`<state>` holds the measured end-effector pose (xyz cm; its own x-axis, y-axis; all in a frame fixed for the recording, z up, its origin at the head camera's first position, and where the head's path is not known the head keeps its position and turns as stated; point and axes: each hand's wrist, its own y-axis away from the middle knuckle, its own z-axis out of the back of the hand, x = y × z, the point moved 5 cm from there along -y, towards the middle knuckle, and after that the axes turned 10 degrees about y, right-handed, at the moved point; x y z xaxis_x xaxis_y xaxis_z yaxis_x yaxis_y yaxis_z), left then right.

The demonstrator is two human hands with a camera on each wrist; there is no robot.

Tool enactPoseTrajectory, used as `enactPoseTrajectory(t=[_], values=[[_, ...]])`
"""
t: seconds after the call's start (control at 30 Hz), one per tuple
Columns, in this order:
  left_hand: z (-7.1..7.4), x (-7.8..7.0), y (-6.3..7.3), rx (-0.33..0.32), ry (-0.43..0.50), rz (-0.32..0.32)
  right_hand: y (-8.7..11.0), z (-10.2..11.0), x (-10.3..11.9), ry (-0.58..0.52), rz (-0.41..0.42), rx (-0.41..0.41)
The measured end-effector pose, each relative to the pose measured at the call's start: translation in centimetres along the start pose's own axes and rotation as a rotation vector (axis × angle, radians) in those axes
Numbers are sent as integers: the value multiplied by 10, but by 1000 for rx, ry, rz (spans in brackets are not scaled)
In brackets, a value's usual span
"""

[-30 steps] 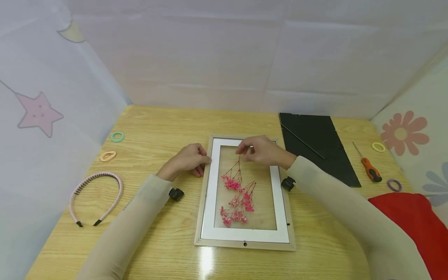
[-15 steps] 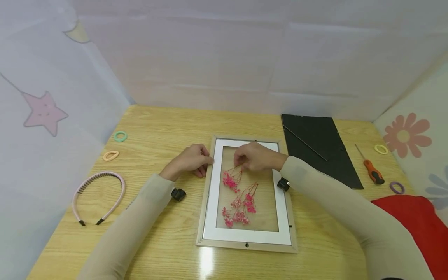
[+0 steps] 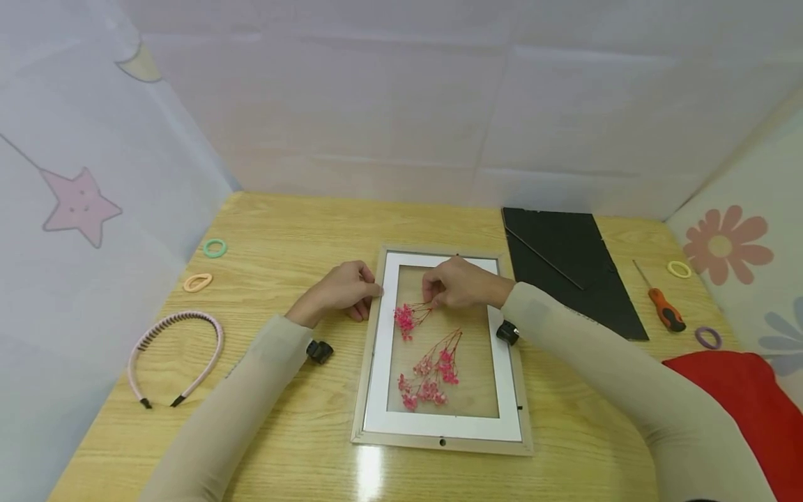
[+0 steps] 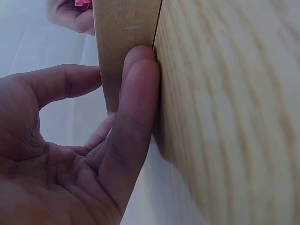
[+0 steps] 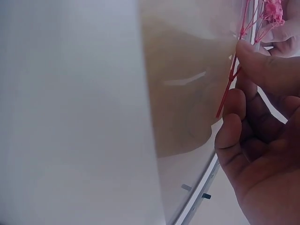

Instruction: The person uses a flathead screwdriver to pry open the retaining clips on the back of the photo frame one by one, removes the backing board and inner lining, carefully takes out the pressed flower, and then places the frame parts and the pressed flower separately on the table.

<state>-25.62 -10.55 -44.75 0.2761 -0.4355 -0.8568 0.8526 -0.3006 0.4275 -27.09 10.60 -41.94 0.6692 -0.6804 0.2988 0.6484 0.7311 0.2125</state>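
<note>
Wooden frame [image 3: 477,445] flat on counter [image 3: 282,237], long axis running away from the person. White mat [image 3: 439,423] round a clear pane [image 3: 470,390]. Lower pink sprig [image 3: 430,392] on the near half of the pane: diagonal, blossoms near-left, bare stems far-right, neither hand on it.

Beyond it, upper pink sprig [image 3: 405,319] over the pane's left side. Right hand [image 3: 461,282] pinches its stem between thumb and fingers; blossoms point left and slightly nearer, away from that grip, so its long axis runs roughly crosswise. Right hand is the nearer one. Can't tell if the sprig touches the pane.

Left hand [image 3: 348,286] holds the frame's left bar, thumb at the upper edge, fingers against the outer side.

Around, on the counter: pink headband [image 3: 219,338] left, peach ring [image 3: 187,284] and green ring [image 3: 215,256] past it. Right: red cloth [image 3: 740,397] at the near corner, then purple ring [image 3: 709,348], orange-handled screwdriver [image 3: 668,312], yellow ring [image 3: 679,277]; black panel [image 3: 564,233] with a thin rod [image 3: 544,258] along it. Farthest: pale, creased backdrop [image 3: 376,104].
</note>
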Motion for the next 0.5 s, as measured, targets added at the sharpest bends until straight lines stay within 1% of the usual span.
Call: enactPoseTrajectory(t=[0.17,0.37,0.5], values=[[1,1,0,0,3,-1,0,1,-2,3,-26,-24],[2,1,1,2,14,5,0,1,-4,-51,-53,-28],[4,1,1,0,18,8,2,6,-6,-70,-60,-69]])
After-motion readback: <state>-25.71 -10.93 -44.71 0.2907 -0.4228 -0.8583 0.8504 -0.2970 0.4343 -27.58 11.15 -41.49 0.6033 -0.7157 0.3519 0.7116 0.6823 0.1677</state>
